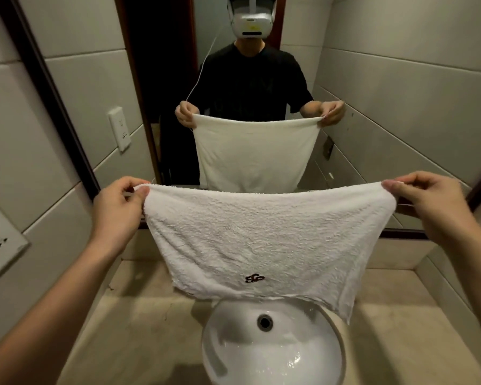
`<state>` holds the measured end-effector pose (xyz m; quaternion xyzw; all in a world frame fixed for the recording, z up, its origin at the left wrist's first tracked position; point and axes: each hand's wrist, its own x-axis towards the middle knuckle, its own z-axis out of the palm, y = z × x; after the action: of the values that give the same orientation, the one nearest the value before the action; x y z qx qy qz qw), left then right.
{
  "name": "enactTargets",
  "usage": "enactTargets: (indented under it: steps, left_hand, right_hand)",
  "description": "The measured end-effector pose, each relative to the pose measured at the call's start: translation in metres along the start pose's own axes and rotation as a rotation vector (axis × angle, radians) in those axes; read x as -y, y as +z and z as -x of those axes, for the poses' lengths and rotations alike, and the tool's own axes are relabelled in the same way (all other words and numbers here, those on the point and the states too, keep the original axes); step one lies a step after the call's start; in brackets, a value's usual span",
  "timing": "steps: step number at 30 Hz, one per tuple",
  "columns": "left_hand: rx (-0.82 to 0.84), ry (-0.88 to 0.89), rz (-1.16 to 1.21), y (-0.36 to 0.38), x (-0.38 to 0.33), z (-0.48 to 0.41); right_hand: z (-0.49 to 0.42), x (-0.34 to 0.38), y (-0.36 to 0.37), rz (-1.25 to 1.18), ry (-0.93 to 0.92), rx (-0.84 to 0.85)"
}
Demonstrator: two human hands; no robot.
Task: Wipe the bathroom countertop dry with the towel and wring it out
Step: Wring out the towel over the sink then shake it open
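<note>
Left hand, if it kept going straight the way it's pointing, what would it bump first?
Probably the mirror. The left hand, pinching a corner of the towel, points forward toward the glass near its dark frame; nothing visible lies between. Depth is unclear.

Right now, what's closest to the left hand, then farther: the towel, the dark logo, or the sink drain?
1. The towel: the left hand pinches its top corner.
2. The dark logo: low on the towel's middle.
3. The sink drain: below the towel's bottom edge.
</note>
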<state>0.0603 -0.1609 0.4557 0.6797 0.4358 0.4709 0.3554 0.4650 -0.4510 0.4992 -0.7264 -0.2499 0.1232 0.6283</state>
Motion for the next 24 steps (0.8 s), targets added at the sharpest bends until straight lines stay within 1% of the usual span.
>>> enactTargets:
  steps: [2,4,7,9,12,15,18,20,24]
  left_hand:
    - [0.025,-0.122,0.031,0.01,0.001,0.001]
    - [0.079,-0.2,0.108,0.023,-0.005,0.01]
    - [0.219,-0.322,0.213,0.043,-0.02,0.028]
    - [0.313,-0.361,0.268,0.059,-0.034,0.04]
    - [0.394,-0.333,0.322,0.085,-0.059,0.057]
    - [0.463,-0.277,0.375,0.101,-0.078,0.076]
    - [0.484,-0.162,0.336,0.101,-0.08,0.083]
    - [0.493,-0.097,0.304,0.097,-0.079,0.085]
    - [0.524,-0.059,0.278,0.086,-0.08,0.09]
  right_hand:
    - [0.002,-0.003,0.008,-0.034,0.038,0.0]
    - [0.012,0.0,0.021,-0.095,0.08,0.025]
    - [0.034,0.009,0.052,-0.151,0.128,0.09]
    - [0.049,0.011,0.082,-0.218,0.155,0.123]
    - [0.074,0.013,0.129,-0.314,0.19,0.223]
    - [0.096,0.017,0.159,-0.348,0.214,0.295]
    - [0.112,0.016,0.167,-0.402,0.218,0.316]
    - [0.119,0.015,0.168,-0.444,0.238,0.359]
    - [0.128,0.024,0.165,-0.604,0.405,0.502]
